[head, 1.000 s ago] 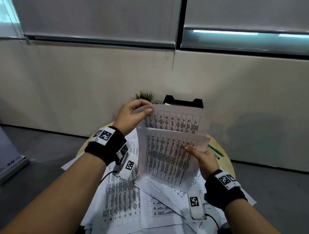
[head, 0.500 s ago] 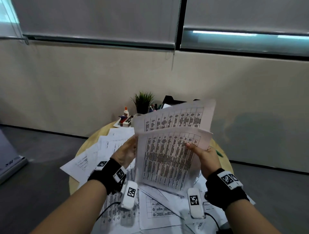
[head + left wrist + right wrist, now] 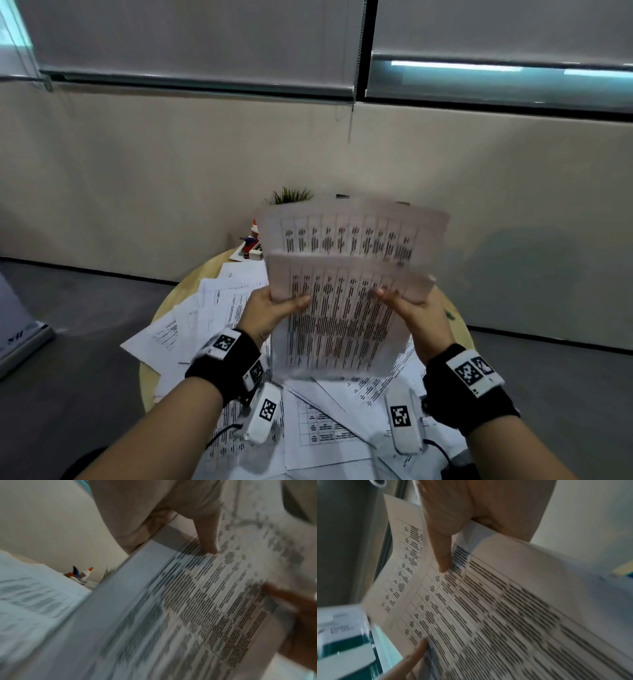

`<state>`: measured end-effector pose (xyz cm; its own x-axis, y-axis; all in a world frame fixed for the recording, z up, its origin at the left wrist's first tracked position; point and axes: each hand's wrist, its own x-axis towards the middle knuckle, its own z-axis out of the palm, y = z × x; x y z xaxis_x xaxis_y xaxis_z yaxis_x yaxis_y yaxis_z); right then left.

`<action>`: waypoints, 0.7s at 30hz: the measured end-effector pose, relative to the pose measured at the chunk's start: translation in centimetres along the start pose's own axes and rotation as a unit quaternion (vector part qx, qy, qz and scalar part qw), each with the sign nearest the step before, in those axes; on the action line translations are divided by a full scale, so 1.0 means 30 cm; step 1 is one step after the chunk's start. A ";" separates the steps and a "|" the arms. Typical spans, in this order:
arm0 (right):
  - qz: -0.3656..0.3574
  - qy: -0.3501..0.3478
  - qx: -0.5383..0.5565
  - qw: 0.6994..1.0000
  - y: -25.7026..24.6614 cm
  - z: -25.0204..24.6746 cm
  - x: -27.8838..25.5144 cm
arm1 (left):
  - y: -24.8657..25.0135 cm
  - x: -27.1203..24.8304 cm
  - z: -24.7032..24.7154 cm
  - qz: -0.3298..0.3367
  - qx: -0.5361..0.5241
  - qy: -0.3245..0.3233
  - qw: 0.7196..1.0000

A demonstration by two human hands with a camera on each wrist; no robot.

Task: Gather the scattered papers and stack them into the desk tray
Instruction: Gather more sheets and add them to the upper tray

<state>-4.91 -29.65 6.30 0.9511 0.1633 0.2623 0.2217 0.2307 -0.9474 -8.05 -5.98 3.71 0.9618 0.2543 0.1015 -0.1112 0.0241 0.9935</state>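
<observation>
I hold two printed sheets [image 3: 342,308] upright above the round wooden table [image 3: 186,287]. The rear sheet [image 3: 352,236] sticks out above the front one. My left hand [image 3: 274,308] grips their left edge, thumb on the front face. My right hand [image 3: 407,308] pinches the right edge, thumb on the print. The left thumb [image 3: 207,540] and the right thumb [image 3: 442,555] press on the front sheet [image 3: 197,608] [image 3: 488,608] in the wrist views. More papers [image 3: 191,329] lie scattered over the table. Only a dark sliver of the desk tray [image 3: 340,196] shows above the held sheets.
A small plant [image 3: 291,196], a glue bottle [image 3: 254,228] and a box of small supplies [image 3: 250,251] stand at the table's far edge, near the beige wall. A green pen [image 3: 448,313] lies at the right rim. Grey floor surrounds the table.
My left hand came down from the top corner of the sheets to their left edge. The two sheets swung from a tilt to nearly square and rose a little.
</observation>
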 end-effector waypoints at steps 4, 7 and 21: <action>-0.014 0.018 -0.033 0.999 0.017 -0.005 -0.030 | -0.078 -0.026 0.001 -0.035 0.009 0.009 0.999; -0.058 0.055 -0.040 0.996 -0.001 -0.006 -0.015 | -0.098 -0.017 0.006 -0.038 -0.001 0.012 0.999; -0.219 0.053 -0.155 0.962 -0.117 -0.018 0.043 | -0.074 -0.005 0.036 -0.021 -0.025 -0.010 0.999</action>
<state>-4.35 -30.78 9.87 0.7649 0.0130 0.6440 0.6438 -0.0455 -0.7638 -7.67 -7.10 1.53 0.9708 0.2321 0.0604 -0.0816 0.0829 0.9932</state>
